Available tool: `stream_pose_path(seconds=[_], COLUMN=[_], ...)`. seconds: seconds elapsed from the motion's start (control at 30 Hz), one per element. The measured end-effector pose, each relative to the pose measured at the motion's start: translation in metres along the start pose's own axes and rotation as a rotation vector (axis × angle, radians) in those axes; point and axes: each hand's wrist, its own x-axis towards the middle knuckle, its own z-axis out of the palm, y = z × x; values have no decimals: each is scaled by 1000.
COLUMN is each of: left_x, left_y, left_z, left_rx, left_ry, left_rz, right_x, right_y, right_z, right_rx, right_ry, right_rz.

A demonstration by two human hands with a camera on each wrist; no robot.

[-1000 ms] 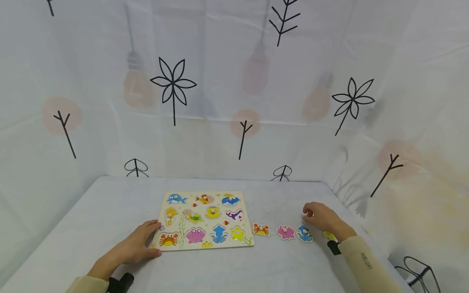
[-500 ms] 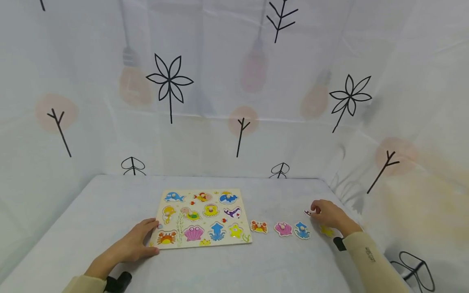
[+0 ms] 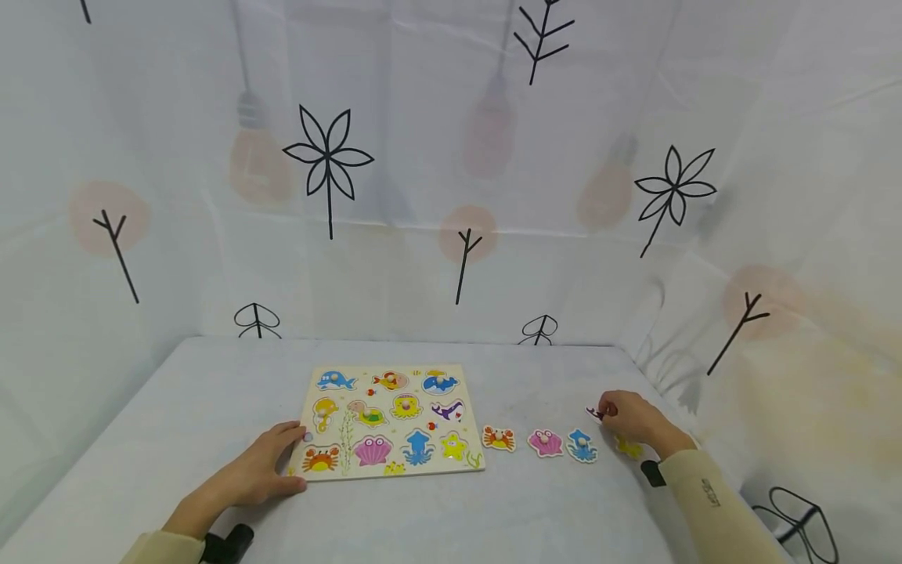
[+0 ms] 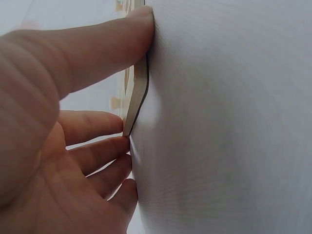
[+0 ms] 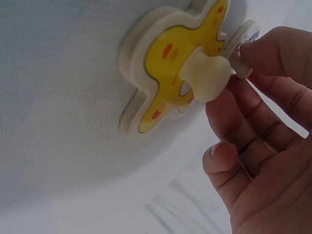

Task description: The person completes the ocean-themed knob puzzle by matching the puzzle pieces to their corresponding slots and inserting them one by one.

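Note:
The wooden peg puzzle board point(image 3: 423, 428) lies flat, printed with sea animals. My left hand point(image 3: 257, 468) rests at its near left corner, thumb along the front edge and fingers against the left edge; the left wrist view shows the board's thin side point(image 4: 139, 90) between them. My right hand point(image 3: 634, 417) pinches a small puzzle piece point(image 3: 595, 413) with purple markings, tilted and mostly hidden; its knob point(image 5: 240, 66) shows between thumb and fingers. Beneath that hand lies a yellow starfish piece point(image 5: 168, 58) with a pale knob, partly covered in the head view.
Between board and right hand lie a crab piece point(image 3: 499, 439), a pink shell piece point(image 3: 546, 443) and a blue squid piece point(image 3: 582, 446) in a row. Several knobbed pieces sit in the board's upper rows. A white cloth covers the table point(image 3: 423, 521), with patterned cloth walls behind.
My right hand has shifted slightly right, and the purple-marked piece has come into view in its fingers; over the last half second it dips a little. The left hand stays at the board.

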Motion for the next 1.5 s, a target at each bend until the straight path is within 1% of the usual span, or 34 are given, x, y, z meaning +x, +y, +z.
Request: stream_pose_path(seconds=[0.17,0.4,0.7,0.93,1.0,1.23,1.4,1.5], left_x=[0,0,0,1,0,0,-1,-1], left_y=[0,0,-1,-1,0,2,2,2], left_z=[1,1,2,2,1,0,-1,-1], left_rx=[-7,-16,-12,-9,-14,-13,-10,-6], left_ry=[3,0,6,5,5,5,5,8], left_rz=[3,6,19,21,19,8,16,18], right_x=[-1,-3,-5,-1,0,8,17,24], right_y=[0,1,0,-3,-8,-29,-52,-66], right_z=[1,2,0,1,1,2,7,11], right_rx=[1,12,7,-2,-6,-26,-24,-12], right_ry=[3,-17,-1,13,14,39,52,48], right_rz=[5,43,27,15,3,-94,-146,-156])
